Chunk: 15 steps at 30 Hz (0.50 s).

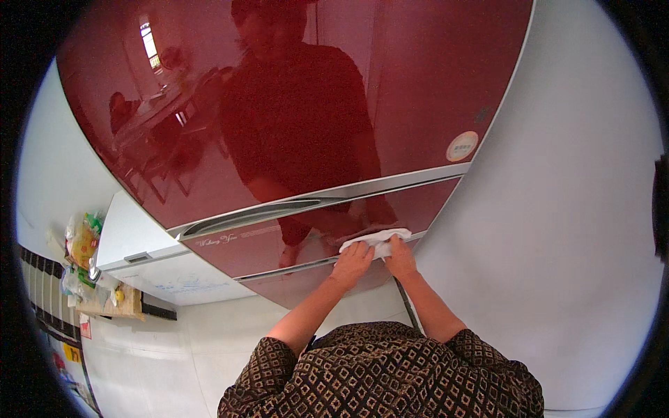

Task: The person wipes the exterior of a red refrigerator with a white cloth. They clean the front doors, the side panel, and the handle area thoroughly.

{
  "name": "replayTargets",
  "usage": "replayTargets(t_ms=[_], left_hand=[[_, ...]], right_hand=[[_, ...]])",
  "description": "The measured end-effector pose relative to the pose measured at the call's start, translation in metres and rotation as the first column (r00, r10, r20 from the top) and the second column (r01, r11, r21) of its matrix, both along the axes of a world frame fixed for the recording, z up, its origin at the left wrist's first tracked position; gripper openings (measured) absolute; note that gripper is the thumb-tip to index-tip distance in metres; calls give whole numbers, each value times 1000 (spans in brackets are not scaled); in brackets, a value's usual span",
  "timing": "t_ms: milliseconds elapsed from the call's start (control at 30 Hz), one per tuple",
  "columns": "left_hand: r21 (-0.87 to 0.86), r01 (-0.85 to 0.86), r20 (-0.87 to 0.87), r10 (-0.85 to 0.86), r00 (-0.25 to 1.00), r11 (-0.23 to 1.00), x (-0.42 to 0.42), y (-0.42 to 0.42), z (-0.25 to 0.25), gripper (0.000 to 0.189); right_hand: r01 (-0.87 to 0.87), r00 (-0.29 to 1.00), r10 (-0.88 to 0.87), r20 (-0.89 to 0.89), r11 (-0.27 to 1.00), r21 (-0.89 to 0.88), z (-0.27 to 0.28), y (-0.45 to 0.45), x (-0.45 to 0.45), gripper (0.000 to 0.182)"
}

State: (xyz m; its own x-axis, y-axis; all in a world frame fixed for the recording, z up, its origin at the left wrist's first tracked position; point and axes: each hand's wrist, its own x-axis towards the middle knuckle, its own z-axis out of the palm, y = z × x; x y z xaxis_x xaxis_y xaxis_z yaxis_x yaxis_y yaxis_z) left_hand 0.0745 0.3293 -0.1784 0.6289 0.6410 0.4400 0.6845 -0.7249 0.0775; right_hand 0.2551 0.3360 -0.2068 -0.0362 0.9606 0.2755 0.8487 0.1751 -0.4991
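Observation:
A white cloth (377, 239) lies bunched against the glossy red front of a refrigerator (418, 104). My left hand (354, 263) grips its left part, fingers bent over the fabric. At the cloth's right end, my right hand (401, 257) holds it as well. Both hands are at the right side of the middle drawer front (251, 245), by the seam above the lowest panel (292, 290). Above this drawer runs a silver trim strip with a recessed handle (251, 215). The palms and the cloth's underside are hidden.
A pale wall (554, 235) stands close on the right. To the left is a white chest freezer (141, 240), with a wooden board or table (112, 303) beyond it bearing several plastic bags (82, 243). Light tiles cover the floor (219, 339). A round sticker (462, 146) marks the upper door.

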Motion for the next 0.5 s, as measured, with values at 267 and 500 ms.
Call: replayTargets(t_ms=[267, 500], left_hand=[[166, 158, 6, -162, 987, 973, 66, 27, 55, 40], [291, 96, 118, -135, 984, 952, 58, 24, 122, 42]], right_hand=[[218, 962, -188, -198, 965, 143, 38, 19, 59, 52], [238, 909, -78, -409, 903, 358, 106, 19, 52, 65]])
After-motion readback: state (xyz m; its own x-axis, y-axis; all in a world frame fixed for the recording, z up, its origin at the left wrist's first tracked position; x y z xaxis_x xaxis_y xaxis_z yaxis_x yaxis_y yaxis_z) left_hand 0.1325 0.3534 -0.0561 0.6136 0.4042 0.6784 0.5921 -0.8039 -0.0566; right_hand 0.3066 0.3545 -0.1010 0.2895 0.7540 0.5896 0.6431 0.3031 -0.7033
